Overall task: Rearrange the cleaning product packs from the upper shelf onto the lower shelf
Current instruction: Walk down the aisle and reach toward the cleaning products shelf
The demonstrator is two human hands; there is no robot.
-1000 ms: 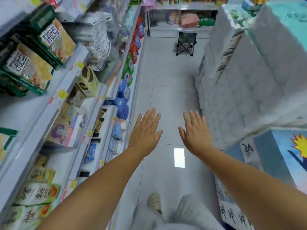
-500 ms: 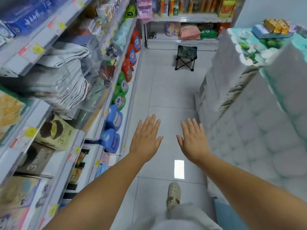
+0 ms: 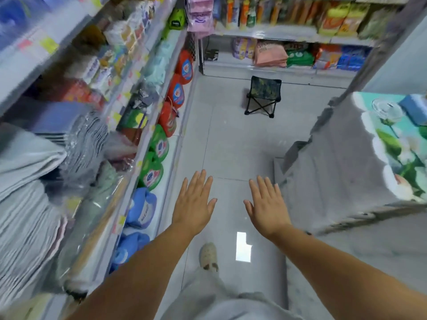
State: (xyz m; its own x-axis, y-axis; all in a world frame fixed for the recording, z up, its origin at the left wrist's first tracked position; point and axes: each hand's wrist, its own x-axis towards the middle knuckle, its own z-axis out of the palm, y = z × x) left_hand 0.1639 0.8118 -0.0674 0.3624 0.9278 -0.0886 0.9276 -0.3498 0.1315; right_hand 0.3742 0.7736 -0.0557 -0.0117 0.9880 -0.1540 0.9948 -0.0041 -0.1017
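Left hand (image 3: 195,204) and right hand (image 3: 268,207) flat, fingers spread wide, empty — above aisle floor (image 3: 231,139); shelving (image 3: 147,125) at left blurred, possibly detergent packs.

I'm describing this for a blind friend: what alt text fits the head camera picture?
A person's left hand and right hand, open and empty, reach out over a shop aisle's grey floor. Stocked shelves line the left, and a folding stool stands ahead.

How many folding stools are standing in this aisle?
1. The folding stool stands on the floor at the far end of the aisle, before the back shelf; others may be hidden.
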